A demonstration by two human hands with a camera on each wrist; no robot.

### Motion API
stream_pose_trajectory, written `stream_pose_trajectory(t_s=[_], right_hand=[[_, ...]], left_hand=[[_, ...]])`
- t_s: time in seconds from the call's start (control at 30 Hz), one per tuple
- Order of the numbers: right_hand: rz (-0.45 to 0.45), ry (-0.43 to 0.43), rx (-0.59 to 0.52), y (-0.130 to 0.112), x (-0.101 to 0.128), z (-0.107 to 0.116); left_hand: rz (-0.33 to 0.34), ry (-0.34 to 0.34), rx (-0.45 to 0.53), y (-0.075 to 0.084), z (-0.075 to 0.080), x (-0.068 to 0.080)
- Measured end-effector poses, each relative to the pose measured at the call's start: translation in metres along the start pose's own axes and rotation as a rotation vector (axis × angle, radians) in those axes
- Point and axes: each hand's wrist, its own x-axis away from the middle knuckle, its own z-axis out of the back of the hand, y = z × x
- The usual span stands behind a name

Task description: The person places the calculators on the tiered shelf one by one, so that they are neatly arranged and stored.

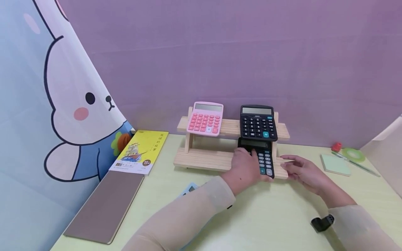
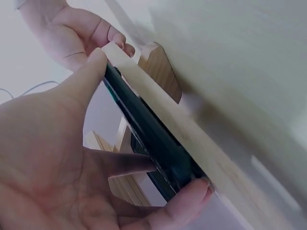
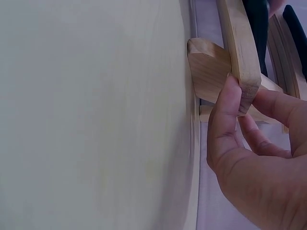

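Head view: the left hand [image 1: 245,167] grips a black calculator [image 1: 264,158] lying on the lower tier of the wooden rack [image 1: 204,158] on the bench [image 1: 267,216], thumb and fingers curled round its edges. The right hand [image 1: 301,171] pinches the rack's right end, apparently at the lower board. A second black calculator [image 1: 258,122] and a pink calculator [image 1: 205,118] rest on the upper tier.
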Motion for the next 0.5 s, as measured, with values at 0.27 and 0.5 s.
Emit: stream_pose_trajectory(t_s=[0.27, 0.5], right_hand=[[-0.004, -0.003, -0.004, -0.0001, 0.0002, 0.0002], [0.003, -0.007, -0.011, -0.0008, 0.0002, -0.0008]], left_hand=[[0.023, 0.005, -0.052, 0.0048, -0.0021, 0.0019], [0.020, 0.018, -0.050, 0.0044, -0.0052, 0.0019]])
